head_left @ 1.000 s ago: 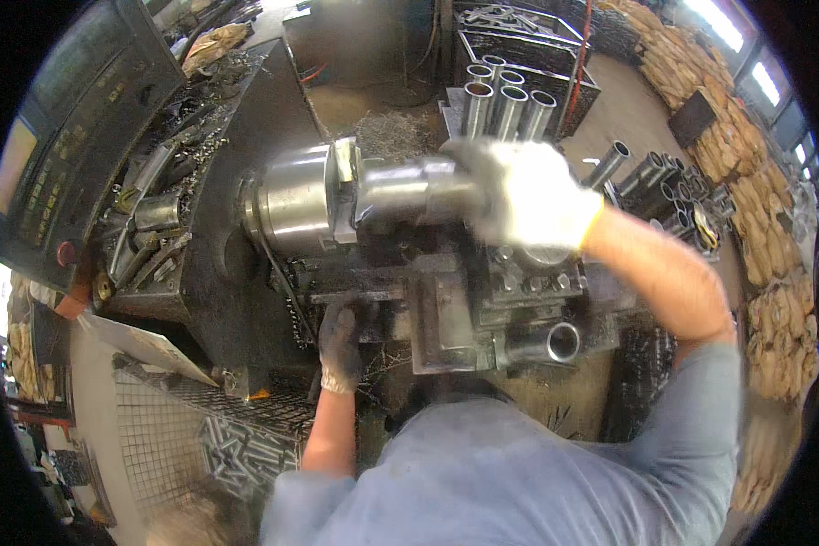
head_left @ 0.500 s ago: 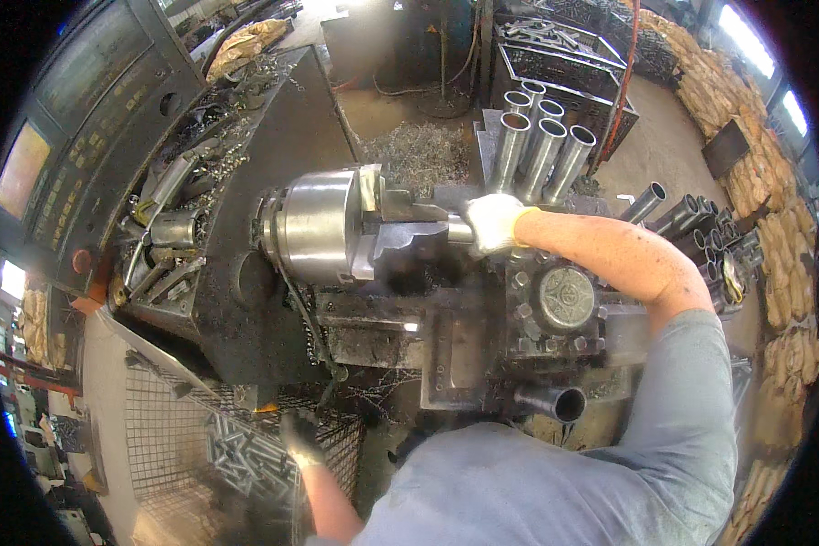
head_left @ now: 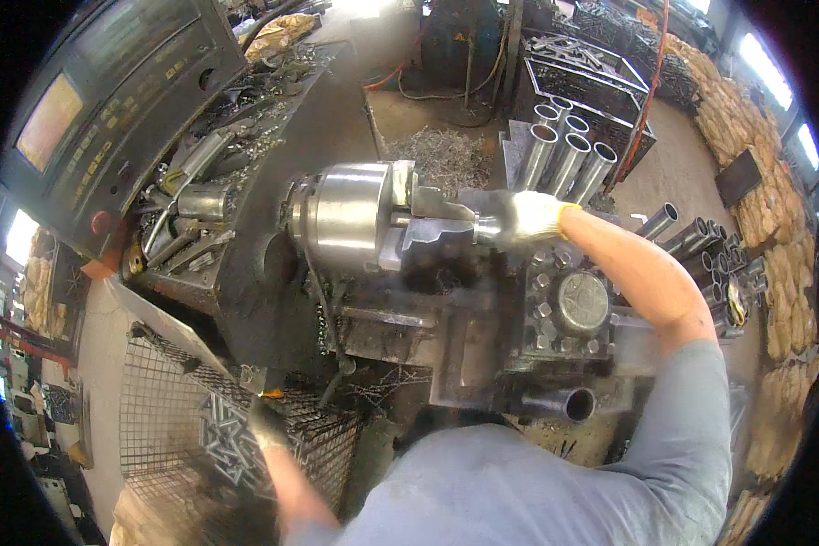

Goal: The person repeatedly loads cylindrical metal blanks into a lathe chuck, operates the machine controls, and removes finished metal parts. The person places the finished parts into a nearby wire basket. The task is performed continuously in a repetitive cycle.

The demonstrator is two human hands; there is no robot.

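Observation:
My right hand (head_left: 537, 217), in a white glove, is closed round the outer end of a short metal tube (head_left: 488, 228). The tube's other end meets the jaws (head_left: 435, 231) of a shiny lathe chuck (head_left: 344, 211). Low on the left, my left hand (head_left: 267, 424) wears a darkened glove. It is near a small box with an orange-yellow part (head_left: 271, 393), at the machine's front edge; its fingers are too blurred to read. Below my right forearm is the tool post (head_left: 581, 302), a bolted block with a round cap.
Several upright tubes (head_left: 569, 164) stand behind my right hand, and more tubes (head_left: 701, 238) lie farther right. A wire basket (head_left: 159, 409) holding metal pieces is at lower left. One tube (head_left: 573, 403) juts out below the tool post. Chips and tools cover the headstock (head_left: 200, 196).
The view has shifted, so the machine appears farther right. My left hand has moved left and up toward the box with the orange-yellow part. My right hand stays on the tube, which now sits at the jaws' ends.

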